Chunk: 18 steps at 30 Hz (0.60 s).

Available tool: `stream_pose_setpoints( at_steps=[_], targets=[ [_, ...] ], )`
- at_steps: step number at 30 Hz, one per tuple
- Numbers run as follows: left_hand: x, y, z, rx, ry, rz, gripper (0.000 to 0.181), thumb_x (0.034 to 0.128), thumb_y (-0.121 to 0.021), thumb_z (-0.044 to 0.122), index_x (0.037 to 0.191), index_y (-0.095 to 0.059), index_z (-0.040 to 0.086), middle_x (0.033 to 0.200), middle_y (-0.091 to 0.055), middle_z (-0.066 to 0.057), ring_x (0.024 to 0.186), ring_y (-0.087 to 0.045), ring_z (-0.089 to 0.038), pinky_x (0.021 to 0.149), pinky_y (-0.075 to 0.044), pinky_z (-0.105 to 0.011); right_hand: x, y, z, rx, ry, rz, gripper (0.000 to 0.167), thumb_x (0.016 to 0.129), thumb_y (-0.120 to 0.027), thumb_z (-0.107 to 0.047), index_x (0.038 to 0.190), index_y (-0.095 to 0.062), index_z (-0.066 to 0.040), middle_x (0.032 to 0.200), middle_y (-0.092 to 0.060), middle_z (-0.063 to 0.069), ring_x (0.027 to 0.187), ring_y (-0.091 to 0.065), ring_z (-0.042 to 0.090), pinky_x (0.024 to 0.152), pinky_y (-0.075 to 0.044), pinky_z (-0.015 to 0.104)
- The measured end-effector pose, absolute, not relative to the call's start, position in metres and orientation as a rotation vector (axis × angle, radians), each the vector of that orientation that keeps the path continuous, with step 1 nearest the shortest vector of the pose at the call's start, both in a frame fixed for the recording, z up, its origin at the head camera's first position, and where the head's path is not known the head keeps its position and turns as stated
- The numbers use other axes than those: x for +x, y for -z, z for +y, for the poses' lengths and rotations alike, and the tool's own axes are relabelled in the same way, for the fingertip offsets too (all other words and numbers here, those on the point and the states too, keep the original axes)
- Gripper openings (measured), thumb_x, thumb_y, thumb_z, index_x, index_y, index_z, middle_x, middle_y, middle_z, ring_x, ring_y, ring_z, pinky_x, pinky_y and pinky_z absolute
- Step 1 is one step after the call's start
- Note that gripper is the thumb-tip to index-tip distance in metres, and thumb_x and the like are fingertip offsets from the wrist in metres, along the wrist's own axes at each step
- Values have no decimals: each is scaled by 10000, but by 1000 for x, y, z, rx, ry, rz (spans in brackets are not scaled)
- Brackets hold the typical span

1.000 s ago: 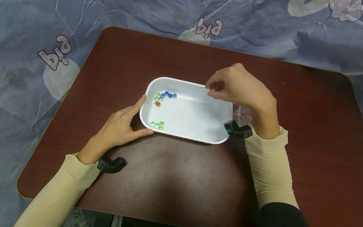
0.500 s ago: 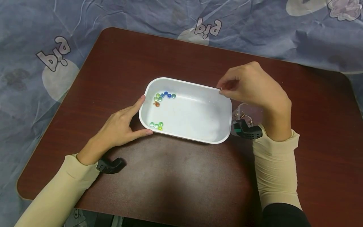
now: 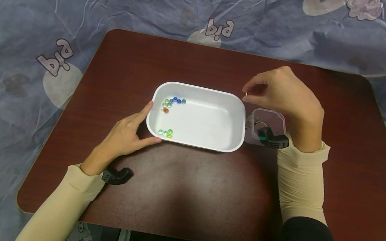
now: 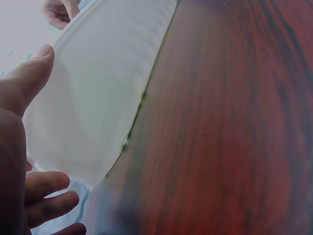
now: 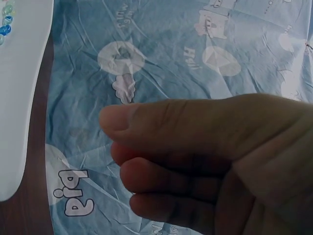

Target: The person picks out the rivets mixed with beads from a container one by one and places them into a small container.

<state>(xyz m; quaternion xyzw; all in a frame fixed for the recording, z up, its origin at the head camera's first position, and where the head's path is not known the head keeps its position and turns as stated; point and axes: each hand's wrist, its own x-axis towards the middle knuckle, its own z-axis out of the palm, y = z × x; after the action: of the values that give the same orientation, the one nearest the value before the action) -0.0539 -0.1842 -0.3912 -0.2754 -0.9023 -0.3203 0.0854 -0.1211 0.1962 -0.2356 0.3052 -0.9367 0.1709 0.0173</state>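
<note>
My left hand point(image 3: 125, 134) lies spread at the left end of a white tray point(image 3: 208, 147), its thumb touching the near rim and a fingertip touching the left rim. Between the thumb and finger of my right hand point(image 3: 278, 92) is pinched a small gold-coloured metal piece point(image 3: 246, 93), too small to name. That hand is in the air just past the tray's right rim. In the right wrist view the thumb hides the piece. Under the right wrist, a clear plastic box point(image 3: 271, 117) with several small copper-coloured pieces stands against the tray's right end.
Blue and green glass marbles point(image 3: 175, 99) lie in the tray's far left part, beside small orange-brown pieces point(image 3: 166, 110). Several green marbles point(image 3: 165, 133) sit near its front left corner. The brown table point(image 3: 181, 187) reaches a patterned blue cloth point(image 3: 135, 16) at the back.
My right hand has moved right, from over the tray to beyond its right rim, still pinching the small piece. More of the clear box shows. My left hand stays at the tray.
</note>
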Motion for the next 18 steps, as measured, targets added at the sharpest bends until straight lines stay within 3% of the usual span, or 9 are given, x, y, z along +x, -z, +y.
stream_pose_setpoints(
  at_steps=[10, 18],
  targets=[
    [-54, 392, -185, -821, 973, -2692, 1017, 840, -563, 728, 1571, -257, 89, 1450, -480, -210, 1260, -538, -356, 958, -465, -532, -118, 234, 214, 967, -469, -2874, 165, 745, -825, -35, 862, -790, -146, 767, -713, -80, 481, -423, 48, 490, -321, 169],
    [-54, 392, -185, -822, 967, -2684, 1012, 847, -531, 740, 1568, -262, 83, 1453, -474, -213, 1268, -529, -362, 961, -462, -536, -116, 232, 220, 914, -445, -2918, 153, 753, -818, -48, 857, -780, -154, 709, -686, -111, 507, -494, 50, 516, -363, 159]
  ],
)
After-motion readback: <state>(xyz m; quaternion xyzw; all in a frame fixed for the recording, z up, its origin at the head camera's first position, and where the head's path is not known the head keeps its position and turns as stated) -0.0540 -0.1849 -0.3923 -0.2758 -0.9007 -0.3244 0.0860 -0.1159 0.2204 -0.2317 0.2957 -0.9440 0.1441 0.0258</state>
